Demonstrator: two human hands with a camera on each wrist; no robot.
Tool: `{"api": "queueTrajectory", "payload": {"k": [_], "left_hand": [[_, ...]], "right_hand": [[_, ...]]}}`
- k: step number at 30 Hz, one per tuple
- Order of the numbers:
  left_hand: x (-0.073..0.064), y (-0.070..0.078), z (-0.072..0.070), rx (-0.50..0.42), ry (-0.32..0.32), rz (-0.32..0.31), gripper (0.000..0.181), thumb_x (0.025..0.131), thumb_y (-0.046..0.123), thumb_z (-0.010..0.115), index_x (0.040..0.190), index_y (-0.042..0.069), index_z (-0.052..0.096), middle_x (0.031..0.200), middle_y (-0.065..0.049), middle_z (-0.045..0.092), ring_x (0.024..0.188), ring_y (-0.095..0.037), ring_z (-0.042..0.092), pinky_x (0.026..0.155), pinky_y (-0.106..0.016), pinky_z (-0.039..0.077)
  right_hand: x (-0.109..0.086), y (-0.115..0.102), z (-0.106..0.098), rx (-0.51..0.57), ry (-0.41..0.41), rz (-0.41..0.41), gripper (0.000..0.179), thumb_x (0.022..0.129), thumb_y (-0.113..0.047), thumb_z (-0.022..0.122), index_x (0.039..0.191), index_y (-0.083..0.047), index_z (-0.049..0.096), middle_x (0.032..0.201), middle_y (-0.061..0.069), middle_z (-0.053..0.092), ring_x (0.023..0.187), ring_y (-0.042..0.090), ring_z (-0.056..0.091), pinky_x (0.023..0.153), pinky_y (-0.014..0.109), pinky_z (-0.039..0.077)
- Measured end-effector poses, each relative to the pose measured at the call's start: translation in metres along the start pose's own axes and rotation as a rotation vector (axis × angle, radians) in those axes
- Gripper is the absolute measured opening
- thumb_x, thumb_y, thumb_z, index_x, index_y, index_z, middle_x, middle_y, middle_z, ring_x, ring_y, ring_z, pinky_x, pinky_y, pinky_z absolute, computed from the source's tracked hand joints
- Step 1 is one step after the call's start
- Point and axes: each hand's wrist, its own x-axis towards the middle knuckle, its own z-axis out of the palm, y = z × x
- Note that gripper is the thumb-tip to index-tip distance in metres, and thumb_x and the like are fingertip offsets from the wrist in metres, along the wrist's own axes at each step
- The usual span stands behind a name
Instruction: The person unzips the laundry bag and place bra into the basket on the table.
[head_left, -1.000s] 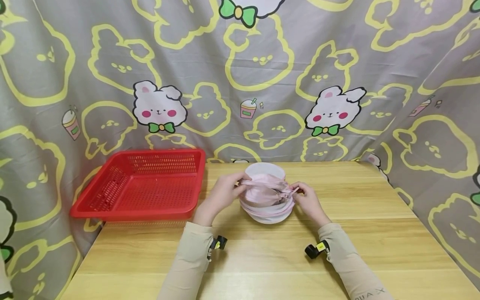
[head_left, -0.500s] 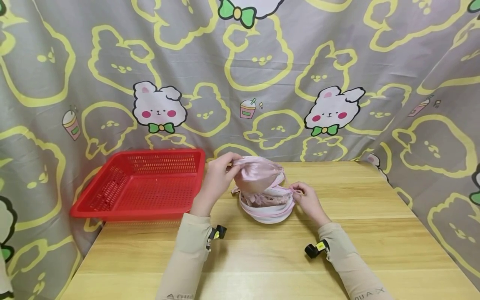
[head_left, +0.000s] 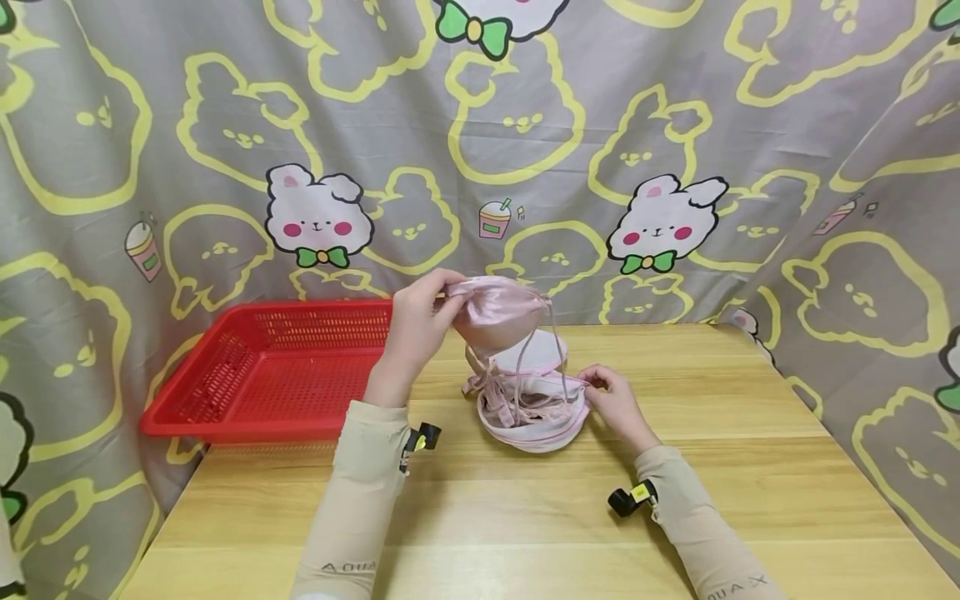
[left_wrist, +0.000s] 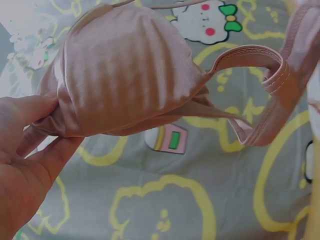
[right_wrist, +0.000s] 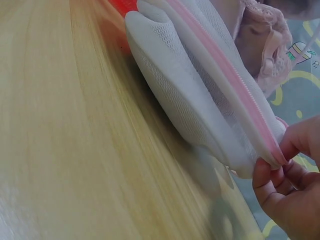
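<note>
A pink satin bra [head_left: 502,312] is lifted above a white mesh laundry bag [head_left: 534,438], and my left hand [head_left: 416,329] pinches it by one cup. In the left wrist view the smooth bra cup [left_wrist: 127,70] fills the upper part, with straps trailing to the right. Its straps and lacy lower part hang down into the bag's opening. My right hand [head_left: 618,407] pinches the bag's edge at its right side. The right wrist view shows the right fingers [right_wrist: 267,187] at the end of the pink zipper [right_wrist: 225,75], which is unzipped. The bag's round lid [head_left: 528,354] is folded back.
A red plastic basket [head_left: 300,427] with perforated sides stands at the left of the wooden table [head_left: 675,517]. Behind the table hangs a grey curtain [head_left: 420,100] with yellow outlines and white rabbits.
My left hand has risen and moved left, drawing the bra cup up out of the laundry bag; its straps now show below. The right hand stays at the bag's edge.
</note>
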Motion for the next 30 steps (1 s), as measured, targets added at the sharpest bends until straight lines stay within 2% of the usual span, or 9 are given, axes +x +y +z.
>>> {"api": "queueTrajectory", "payload": {"k": [6,12,21,30], "left_hand": [[0.010,0.004,-0.007,0.009,0.034,0.030,0.009,0.089,0.006,0.069,0.097,0.001,0.068,0.090,-0.013,0.071,0.087,-0.022,0.069,0.073,-0.033,0.059],[0.019,0.008,-0.012,0.017,0.076,0.055,0.009,0.089,0.005,0.069,0.096,0.000,0.068,0.090,-0.013,0.071,0.086,-0.022,0.069,0.073,-0.034,0.060],[0.037,0.019,-0.022,0.036,0.140,0.078,0.010,0.090,0.006,0.067,0.097,-0.001,0.068,0.093,-0.015,0.072,0.087,-0.022,0.069,0.075,-0.033,0.060],[0.051,0.022,-0.029,0.005,0.245,0.074,0.008,0.091,0.005,0.065,0.095,-0.001,0.067,0.091,-0.015,0.071,0.086,-0.021,0.068,0.076,-0.034,0.060]], "right_hand": [[0.000,0.002,0.001,0.010,-0.005,-0.003,0.022,0.077,0.011,0.053,0.097,0.008,0.063,0.087,0.015,0.059,0.076,0.016,0.052,0.060,0.018,0.047],[-0.002,-0.001,0.000,0.031,-0.015,0.010,0.023,0.078,0.012,0.053,0.098,0.009,0.064,0.091,0.022,0.060,0.076,0.014,0.050,0.063,0.018,0.046],[-0.011,-0.028,-0.003,0.031,-0.041,0.010,0.023,0.078,0.015,0.051,0.099,0.017,0.059,0.088,0.024,0.058,0.074,0.012,0.049,0.063,0.018,0.045],[0.001,0.001,0.000,0.017,-0.018,0.028,0.021,0.080,0.012,0.054,0.099,0.008,0.063,0.092,0.019,0.060,0.079,0.016,0.051,0.068,0.019,0.045]]}}
